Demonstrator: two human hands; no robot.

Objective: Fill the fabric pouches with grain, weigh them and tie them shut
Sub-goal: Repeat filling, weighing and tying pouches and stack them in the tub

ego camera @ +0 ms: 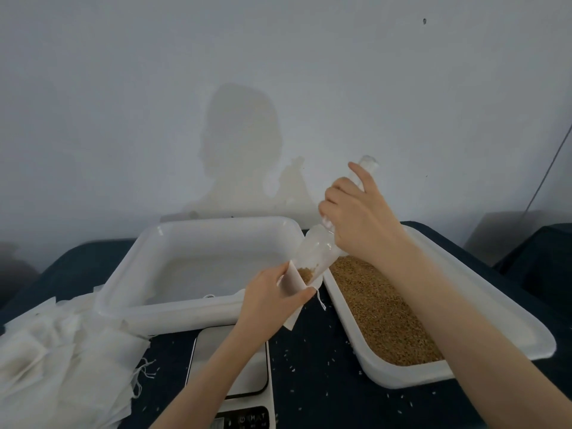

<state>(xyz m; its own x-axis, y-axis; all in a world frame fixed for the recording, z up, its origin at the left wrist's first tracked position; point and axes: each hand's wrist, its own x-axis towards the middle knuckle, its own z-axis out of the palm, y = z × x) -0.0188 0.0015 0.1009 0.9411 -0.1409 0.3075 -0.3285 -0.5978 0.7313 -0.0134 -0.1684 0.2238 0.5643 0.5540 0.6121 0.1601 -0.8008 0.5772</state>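
far left, near edge of bench (309,360): loose heap of empty pouches (62,360), strings trailing right. behind it, an empty white tray (198,314). scale (229,363) sits near centre, platform bare, partly under the left forearm.

left hand (266,301) pinches the open mouth of one pouch (294,283), thumb on the near lip, fingers behind; pouch body hangs down and toward the near side, drawstring (321,301) dangling to its right. a little grain (305,274) shows at the mouth.

right hand (353,218) is wrapped around the handle of a clear scoop (315,249). scoop's long axis runs from far-right high to near-left low, lip touching or just inside the pouch mouth; cannot tell which. right hand is above and right of the pouch, the left directly on it.

right: grain tray (510,332), well filled. stray grains on the bench.

judgement: filling step, pour under way. pour depends on keeping scoop axis aimed into the mouth.
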